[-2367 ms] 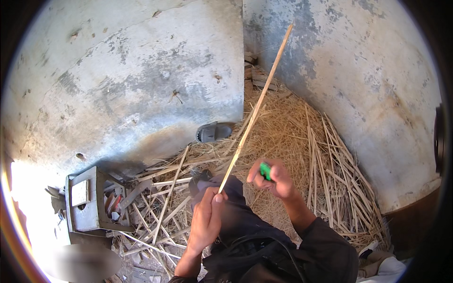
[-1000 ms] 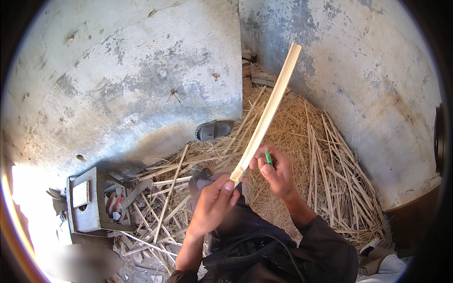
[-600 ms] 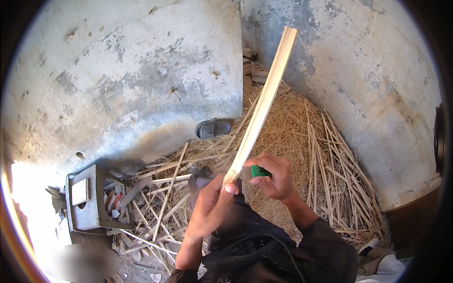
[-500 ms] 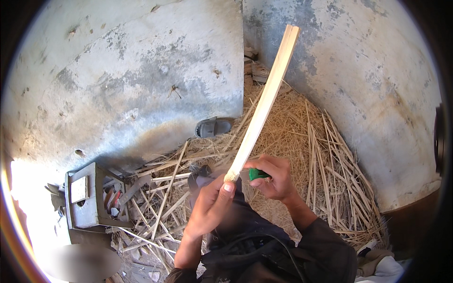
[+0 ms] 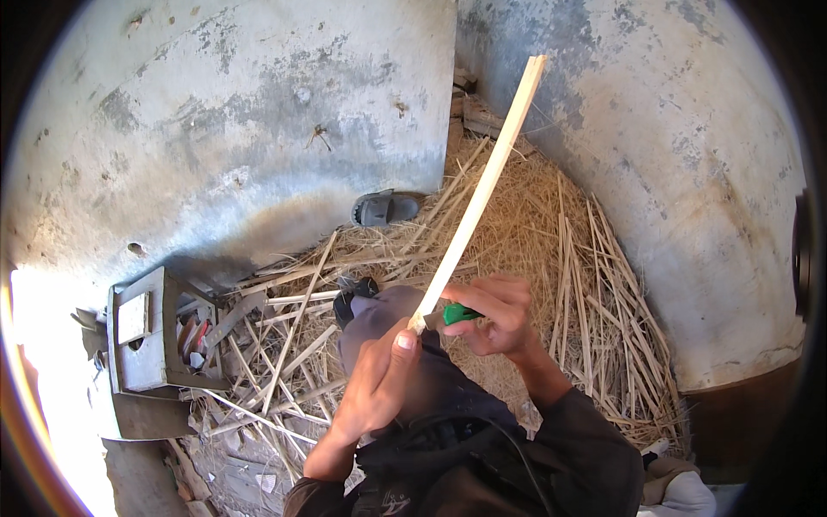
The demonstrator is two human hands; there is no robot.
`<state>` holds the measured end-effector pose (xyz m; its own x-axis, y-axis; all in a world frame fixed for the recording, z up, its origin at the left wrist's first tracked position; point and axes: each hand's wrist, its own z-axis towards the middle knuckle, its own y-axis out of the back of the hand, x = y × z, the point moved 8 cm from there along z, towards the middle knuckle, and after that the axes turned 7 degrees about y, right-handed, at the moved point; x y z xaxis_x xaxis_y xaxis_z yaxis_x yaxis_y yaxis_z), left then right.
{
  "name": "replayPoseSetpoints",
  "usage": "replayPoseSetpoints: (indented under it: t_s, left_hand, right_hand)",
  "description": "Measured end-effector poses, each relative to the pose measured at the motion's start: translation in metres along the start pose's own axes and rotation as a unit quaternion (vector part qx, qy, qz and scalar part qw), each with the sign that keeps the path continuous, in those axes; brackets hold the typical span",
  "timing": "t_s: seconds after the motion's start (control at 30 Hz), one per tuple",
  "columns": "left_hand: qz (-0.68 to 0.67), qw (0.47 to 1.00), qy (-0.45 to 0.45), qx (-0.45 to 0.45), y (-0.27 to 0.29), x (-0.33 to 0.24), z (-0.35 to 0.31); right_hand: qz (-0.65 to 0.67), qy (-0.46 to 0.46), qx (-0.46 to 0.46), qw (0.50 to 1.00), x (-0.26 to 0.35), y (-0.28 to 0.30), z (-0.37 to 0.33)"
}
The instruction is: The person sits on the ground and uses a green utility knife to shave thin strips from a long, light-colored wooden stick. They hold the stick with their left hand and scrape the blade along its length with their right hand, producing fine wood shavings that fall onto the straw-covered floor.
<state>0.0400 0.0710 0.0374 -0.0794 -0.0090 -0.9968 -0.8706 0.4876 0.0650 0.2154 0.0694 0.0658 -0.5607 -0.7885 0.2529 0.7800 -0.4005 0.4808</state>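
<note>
My left hand (image 5: 381,372) is closed round the lower end of a long, pale wooden strip (image 5: 479,195). The strip slants up and to the right, its far end split or grooved. In my right hand (image 5: 498,315) is a green-handled knife (image 5: 462,314), gripped with the fingers wrapped round it. Its short blade lies against or very near the strip's lower end, just above my left thumb. The wood there looks rough and cut. Part of the handle is hidden by my right fingers.
Shavings (image 5: 517,233) cover the floor ahead, with many thin strips (image 5: 620,336) piled at the right and more scattered left. A grey slipper (image 5: 385,208) lies by the wall (image 5: 258,103). At the left stands a wooden box (image 5: 164,332) with odds and ends inside.
The strip has tilted slightly, showing a narrower face. My right hand has brought the knife closer to the strip's lower end, and its blade now shows. The whole view has shifted a little.
</note>
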Motion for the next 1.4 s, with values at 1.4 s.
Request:
replayPoseSetpoints:
  t_s: [1.4]
  left_hand:
    - [0.122,0.984,0.129,0.004,0.009,0.076,-0.044]
  right_hand:
    - [-0.075,-0.171,-0.066,0.980,-0.120,0.043,-0.029]
